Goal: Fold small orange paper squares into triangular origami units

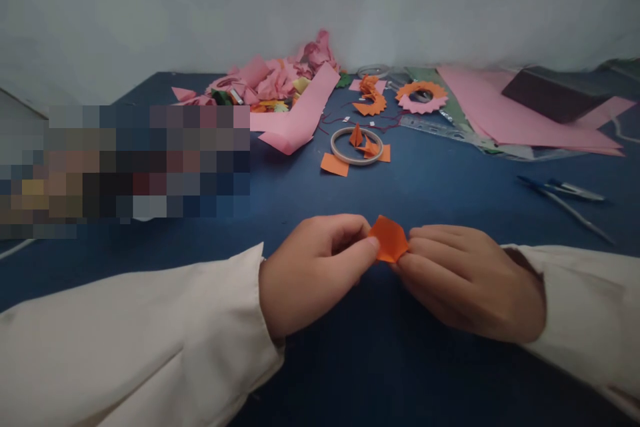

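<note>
Between my hands, above the near part of the blue table (450,180), is a small folded piece of orange paper (389,238). My left hand (320,267) pinches its left edge between thumb and fingers. The fingers of my right hand (465,280) are closed on its right corner, and some fingertips are hidden behind the paper. Farther off, a ring-shaped roll of tape (334,152) surrounds small orange folded pieces (356,135). A flat orange paper rectangle (334,165) lies by the roll's left side.
Crumpled pink paper (280,80) is heaped at the back, beside a pink strip (305,110). An orange-and-pink folded ring (423,95) and a curved orange chain (373,97) lie right of it. Pink sheets (500,107), a dark flat object (555,93) and pens (575,190) are at right.
</note>
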### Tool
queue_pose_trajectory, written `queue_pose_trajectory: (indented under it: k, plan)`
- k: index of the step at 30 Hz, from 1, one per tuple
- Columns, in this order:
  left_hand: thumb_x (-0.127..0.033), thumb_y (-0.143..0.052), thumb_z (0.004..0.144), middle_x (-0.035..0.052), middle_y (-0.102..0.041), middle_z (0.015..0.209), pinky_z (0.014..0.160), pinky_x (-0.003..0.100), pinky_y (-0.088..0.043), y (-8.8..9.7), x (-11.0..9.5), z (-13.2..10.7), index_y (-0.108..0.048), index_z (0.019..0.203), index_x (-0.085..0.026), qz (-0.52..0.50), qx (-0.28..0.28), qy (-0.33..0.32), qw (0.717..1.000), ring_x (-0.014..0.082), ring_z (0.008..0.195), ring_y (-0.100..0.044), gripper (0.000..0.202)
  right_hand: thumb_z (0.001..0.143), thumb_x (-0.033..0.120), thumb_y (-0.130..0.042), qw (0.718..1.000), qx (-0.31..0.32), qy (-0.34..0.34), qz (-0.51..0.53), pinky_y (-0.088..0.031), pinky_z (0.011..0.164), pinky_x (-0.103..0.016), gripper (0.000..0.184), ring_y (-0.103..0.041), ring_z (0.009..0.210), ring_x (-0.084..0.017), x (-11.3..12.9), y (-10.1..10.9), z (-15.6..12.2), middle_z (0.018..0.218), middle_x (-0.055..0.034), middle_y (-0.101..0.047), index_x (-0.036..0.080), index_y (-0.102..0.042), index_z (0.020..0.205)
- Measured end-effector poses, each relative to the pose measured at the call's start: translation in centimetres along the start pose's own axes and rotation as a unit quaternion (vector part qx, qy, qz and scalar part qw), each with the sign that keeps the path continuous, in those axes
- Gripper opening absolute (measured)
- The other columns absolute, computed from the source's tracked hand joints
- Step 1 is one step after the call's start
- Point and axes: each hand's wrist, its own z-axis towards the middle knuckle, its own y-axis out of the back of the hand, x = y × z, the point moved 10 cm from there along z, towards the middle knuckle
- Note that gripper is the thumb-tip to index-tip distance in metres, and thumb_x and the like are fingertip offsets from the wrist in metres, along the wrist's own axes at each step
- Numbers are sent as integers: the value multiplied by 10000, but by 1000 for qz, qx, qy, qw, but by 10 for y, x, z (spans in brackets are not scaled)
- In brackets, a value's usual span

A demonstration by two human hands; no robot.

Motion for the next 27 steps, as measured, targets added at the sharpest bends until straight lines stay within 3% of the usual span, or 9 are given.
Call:
queue_pose_trajectory:
  k: [9,12,14,16,18,22,27]
  plan:
    - [-258,-455,808,-50,-468,575,482,189,-324,3,2,-1,-539,682,-159,26,-4,-1,1000,78,544,-443,181,879,85,-405,999,30,23,-10,-292,476,-282,280,-360,510,-128,6,-4,0,544,1,-463,165,-499,628]
    - [-231,-453,777,-58,-432,540,475,189,-301,5,0,-1,-484,604,-158,39,-15,-3,999,70,526,-407,191,915,240,-430,998,20,23,61,-220,458,-302,375,-312,463,-114,8,-2,-3,480,28,-386,190,-395,545]
    - [-202,-452,743,-62,-394,510,458,192,-272,5,0,-2,-454,549,-155,58,-13,0,998,63,506,-363,200,938,380,-348,989,-13,-24,147,-209,458,-303,429,-290,459,-112,-2,4,-4,485,33,-329,203,-338,547]
    - [-172,-455,709,-65,-379,493,448,200,-246,1,-3,-4,-490,545,-152,92,1,-14,996,60,493,-347,168,934,373,-353,969,-42,-127,206,-228,448,-269,383,-278,452,-96,-24,6,-6,504,49,-291,201,-346,592]
    - [-157,-470,705,-68,-374,478,446,208,-236,-2,-9,-6,-498,541,-151,132,7,-53,990,55,474,-338,166,905,366,-436,948,-11,-204,243,-264,434,-222,275,-308,452,-76,-38,-3,-8,540,56,-354,189,-435,695]
    - [-215,-488,782,-63,-392,507,465,223,-240,-6,-19,-11,-475,568,-155,174,-5,-108,979,57,478,-347,224,895,190,-442,948,43,-178,262,-328,479,-187,194,-399,503,-65,-31,-11,2,582,35,-469,172,-497,710]
    - [-456,-575,778,-45,-426,579,499,246,-245,-1,-20,-16,-455,629,-172,198,-47,-111,973,89,541,-365,343,909,207,-445,930,-31,-285,230,-327,456,-175,264,-387,477,-53,-55,-1,-7,544,45,-440,169,-501,653]
